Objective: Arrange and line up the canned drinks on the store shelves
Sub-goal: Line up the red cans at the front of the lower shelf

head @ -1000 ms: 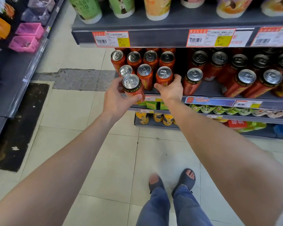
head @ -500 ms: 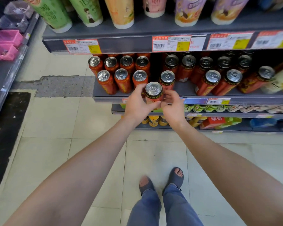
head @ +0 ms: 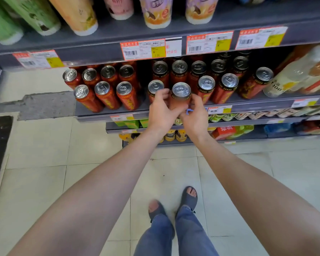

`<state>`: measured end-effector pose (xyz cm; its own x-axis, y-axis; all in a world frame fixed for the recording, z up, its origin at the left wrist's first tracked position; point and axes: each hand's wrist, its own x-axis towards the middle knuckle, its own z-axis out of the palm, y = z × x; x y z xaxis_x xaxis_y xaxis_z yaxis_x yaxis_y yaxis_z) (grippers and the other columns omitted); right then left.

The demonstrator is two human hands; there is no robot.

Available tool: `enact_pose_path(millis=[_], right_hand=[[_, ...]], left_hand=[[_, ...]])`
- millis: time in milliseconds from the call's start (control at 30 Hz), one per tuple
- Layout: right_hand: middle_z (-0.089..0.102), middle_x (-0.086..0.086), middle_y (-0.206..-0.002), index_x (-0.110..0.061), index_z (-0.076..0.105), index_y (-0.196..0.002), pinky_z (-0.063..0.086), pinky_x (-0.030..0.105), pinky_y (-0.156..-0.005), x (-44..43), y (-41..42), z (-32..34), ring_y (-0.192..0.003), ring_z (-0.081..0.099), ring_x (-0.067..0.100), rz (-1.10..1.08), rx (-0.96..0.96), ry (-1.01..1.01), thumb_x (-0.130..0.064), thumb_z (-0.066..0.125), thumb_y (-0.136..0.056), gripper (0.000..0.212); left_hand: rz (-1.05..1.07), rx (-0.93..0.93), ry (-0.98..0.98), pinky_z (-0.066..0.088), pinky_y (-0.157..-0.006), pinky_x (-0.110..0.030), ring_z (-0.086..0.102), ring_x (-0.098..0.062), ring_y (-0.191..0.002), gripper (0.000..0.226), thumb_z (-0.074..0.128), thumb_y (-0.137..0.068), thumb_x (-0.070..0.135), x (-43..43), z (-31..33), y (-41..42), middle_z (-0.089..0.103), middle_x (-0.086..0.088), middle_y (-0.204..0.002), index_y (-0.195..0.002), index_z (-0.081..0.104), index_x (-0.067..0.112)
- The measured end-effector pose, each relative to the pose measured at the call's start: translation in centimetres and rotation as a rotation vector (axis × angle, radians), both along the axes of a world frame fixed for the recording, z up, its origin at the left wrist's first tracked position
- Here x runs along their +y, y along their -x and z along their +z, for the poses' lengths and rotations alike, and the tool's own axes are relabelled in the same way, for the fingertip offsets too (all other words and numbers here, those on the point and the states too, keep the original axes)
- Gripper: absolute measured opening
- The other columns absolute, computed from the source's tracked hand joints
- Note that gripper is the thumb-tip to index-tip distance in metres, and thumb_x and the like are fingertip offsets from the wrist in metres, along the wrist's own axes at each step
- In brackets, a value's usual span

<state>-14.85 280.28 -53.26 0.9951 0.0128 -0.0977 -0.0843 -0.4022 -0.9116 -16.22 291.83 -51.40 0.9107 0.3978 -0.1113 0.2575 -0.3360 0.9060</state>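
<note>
The red can (head: 181,96) stands at the front edge of the middle shelf (head: 107,113), cupped between both hands, probably so it can be squared into the gap in the front row. The left hand (head: 162,112) wraps its fingers round the can's left side, also brushing the neighbouring can (head: 155,88) just beyond its fingertips. The right hand (head: 196,115) closes on the can's right side from below. Further cans (head: 206,87) stand in line just right of that hand.
</note>
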Motion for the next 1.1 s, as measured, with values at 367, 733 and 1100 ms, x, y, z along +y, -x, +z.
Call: enact_pose_path(millis=[367, 733, 1100], right_hand=[[0.068, 0.000, -0.124, -0.015, 0.047, -0.145, 0.049, 0.023, -0.092, 0.6, -3.1, -0.9, -0.110, 0.063, 0.012, 0.016, -0.011, -0.033, -0.014, 0.074, -0.087, 0.063], [0.070, 0.001, -0.120, -0.021, 0.053, -0.139, 0.054, 0.039, -0.092, 1.1, -4.0, -2.3, -0.108, 0.066, 0.020, 0.002, -0.036, 0.063, -0.021, 0.063, -0.089, 0.050], [0.075, 0.007, -0.103, -0.012, 0.064, -0.126, 0.056, 0.038, -0.083, 1.3, -3.3, -2.9, -0.097, 0.070, 0.026, -0.133, -0.009, 0.122, -0.025, 0.068, -0.091, 0.037]], left_hand=[[0.037, -0.020, 0.032, 0.054, -0.088, -0.014, 0.068, -0.009, -0.107, 0.054, 0.074, -0.094, 0.015, -1.0, -0.2, 0.1, 0.067, 0.000, -0.121, -0.142, 0.051, 0.015], [-0.038, 0.084, 0.064, 0.050, -0.103, -0.026, 0.062, -0.012, -0.122, 0.069, 0.071, -0.097, 0.022, -1.4, -1.0, -0.9, 0.060, 0.002, -0.133, -0.156, 0.039, 0.014], [-0.026, 0.107, -0.023, 0.050, -0.106, -0.031, 0.061, -0.015, -0.123, 0.061, 0.064, -0.101, 0.020, -1.5, -1.7, -1.1, 0.058, -0.006, -0.144, -0.157, 0.039, 0.018]])
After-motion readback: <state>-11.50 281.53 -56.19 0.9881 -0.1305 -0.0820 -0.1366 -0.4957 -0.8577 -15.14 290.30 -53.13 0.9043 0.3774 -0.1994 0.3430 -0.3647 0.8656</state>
